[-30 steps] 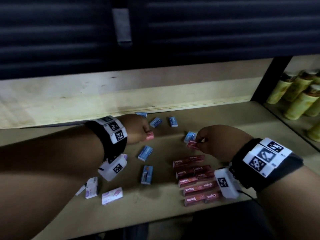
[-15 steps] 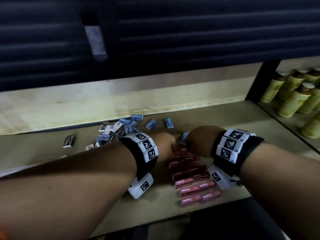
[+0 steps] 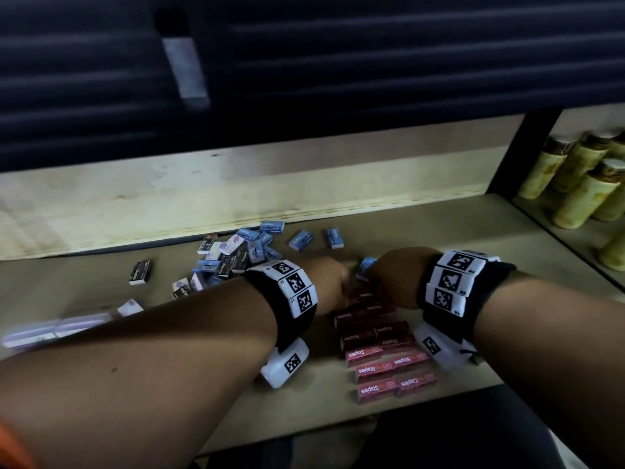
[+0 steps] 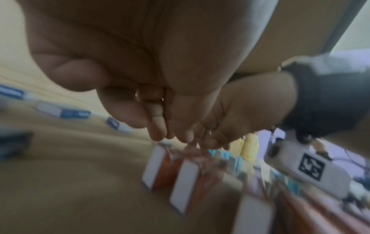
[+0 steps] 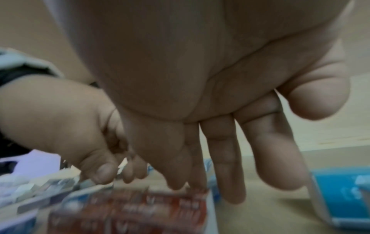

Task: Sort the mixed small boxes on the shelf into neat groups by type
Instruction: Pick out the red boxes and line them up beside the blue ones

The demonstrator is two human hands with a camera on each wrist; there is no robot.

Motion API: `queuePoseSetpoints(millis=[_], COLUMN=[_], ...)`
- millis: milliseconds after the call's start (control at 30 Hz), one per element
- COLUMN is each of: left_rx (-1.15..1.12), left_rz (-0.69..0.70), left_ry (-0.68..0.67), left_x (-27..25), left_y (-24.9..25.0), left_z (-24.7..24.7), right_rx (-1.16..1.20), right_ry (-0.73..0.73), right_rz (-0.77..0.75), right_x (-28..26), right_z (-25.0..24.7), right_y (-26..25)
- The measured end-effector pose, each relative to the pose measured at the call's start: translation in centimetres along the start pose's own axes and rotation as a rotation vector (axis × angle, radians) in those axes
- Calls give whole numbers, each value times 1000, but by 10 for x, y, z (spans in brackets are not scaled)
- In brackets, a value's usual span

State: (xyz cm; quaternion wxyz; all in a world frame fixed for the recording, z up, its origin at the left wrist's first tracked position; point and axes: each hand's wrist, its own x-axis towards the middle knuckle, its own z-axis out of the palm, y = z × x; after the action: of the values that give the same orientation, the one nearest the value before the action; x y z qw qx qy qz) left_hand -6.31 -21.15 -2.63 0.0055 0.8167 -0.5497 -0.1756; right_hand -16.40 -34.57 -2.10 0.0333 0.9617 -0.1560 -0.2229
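Two columns of red staples boxes (image 3: 382, 363) lie on the shelf near its front edge. Both hands meet at the far end of these columns. My left hand (image 3: 333, 282) points its bunched fingertips (image 4: 158, 134) down and pinches a small red box at the head of the rows (image 4: 160, 167). My right hand (image 3: 392, 275) keeps its fingers (image 5: 226, 166) straight, tips touching the red boxes (image 5: 130, 210). A blue box (image 3: 365, 267) stands tilted between the two hands. The boxes under the palms are hidden in the head view.
A mixed pile of blue, black and pale boxes (image 3: 236, 255) lies at the back left, with a lone black box (image 3: 139, 272) further left. Pale boxes (image 3: 130, 307) sit by my left forearm. Green bottles (image 3: 581, 184) fill the neighbouring bay past a dark post (image 3: 521, 147).
My left hand carried its pink-red box rightward to the far end of the red rows. The right hand came down beside it. Over the last half second both barely moved.
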Motion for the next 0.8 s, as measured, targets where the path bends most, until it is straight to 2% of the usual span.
queuePoseSetpoints(millis=[133,233,433,633,800], left_rx=[-125,-159,-288,-261,-373], left_rz=[-41,-81,-166,-176,-128], left_ry=[71,150,295,239,144], left_x=[-10,-28,-75,-115,-138], left_y=[-21,-40,-69,-82,-81], left_z=[2,4,13,22,33], right_rx=[-42,-4,-6,-21,-34], right_ry=[37,123,116,44,17], right_rz=[-45,-26,54,46,36], right_x=[-3,-9,4,30,52], right_z=[-2,-10,-18,-26,-20], right_y=[14,28,46,39,29])
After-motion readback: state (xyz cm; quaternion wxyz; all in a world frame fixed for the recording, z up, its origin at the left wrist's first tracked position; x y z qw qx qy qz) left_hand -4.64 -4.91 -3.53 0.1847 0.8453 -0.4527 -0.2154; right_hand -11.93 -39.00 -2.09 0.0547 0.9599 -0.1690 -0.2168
